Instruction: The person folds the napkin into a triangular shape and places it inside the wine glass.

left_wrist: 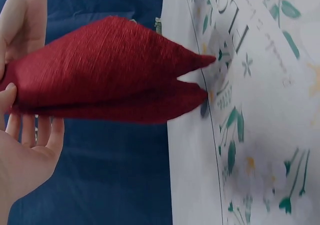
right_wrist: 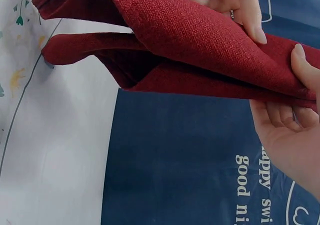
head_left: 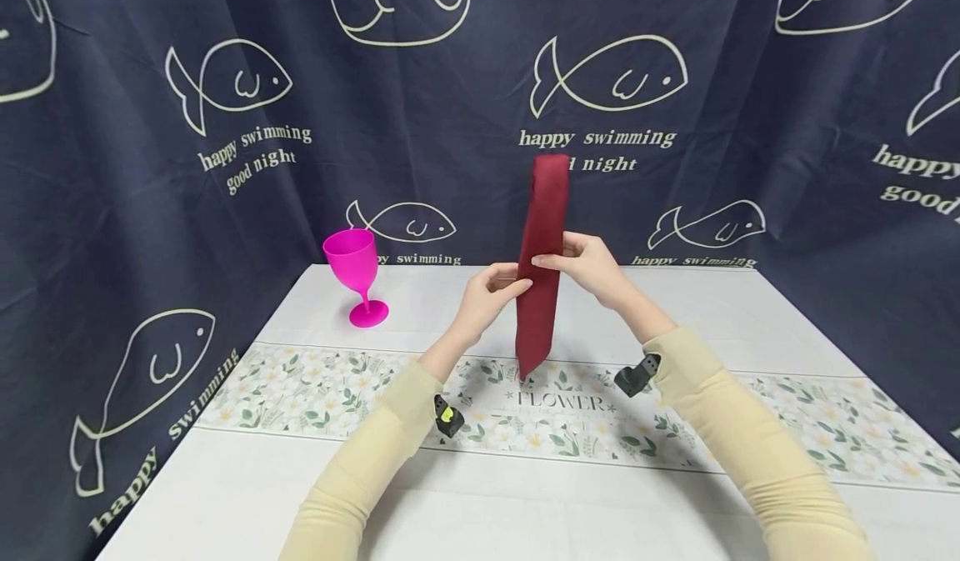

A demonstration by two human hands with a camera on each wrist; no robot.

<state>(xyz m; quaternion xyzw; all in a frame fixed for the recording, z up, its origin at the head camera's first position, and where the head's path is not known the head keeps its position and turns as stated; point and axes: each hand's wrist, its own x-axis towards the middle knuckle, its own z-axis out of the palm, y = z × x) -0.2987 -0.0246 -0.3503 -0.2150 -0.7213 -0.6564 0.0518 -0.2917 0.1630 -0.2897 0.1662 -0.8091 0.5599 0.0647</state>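
A dark red cloth (head_left: pixel 542 211), folded into a long narrow strip, stands upright between my hands, its pointed lower end close to the table runner. My left hand (head_left: pixel 483 298) pinches its left edge near the middle, thumb in front and fingers behind. Slightly higher, my right hand (head_left: pixel 588 269) pinches the right edge the same way. Loose layers of the cloth (left_wrist: pixel 110 75) part into two tips at the lower end in the left wrist view. Folds of the cloth (right_wrist: pixel 190 35) also gape in the right wrist view. A magenta goblet (head_left: pixel 352 261) stands to the left, apart from both hands.
A flower-printed runner (head_left: pixel 300 386) with the word FLOWER crosses the white table (head_left: pixel 247 486). Dark blue curtains (head_left: pixel 465 127) with fish drawings hang behind and at both sides. Small black devices are strapped at both wrists.
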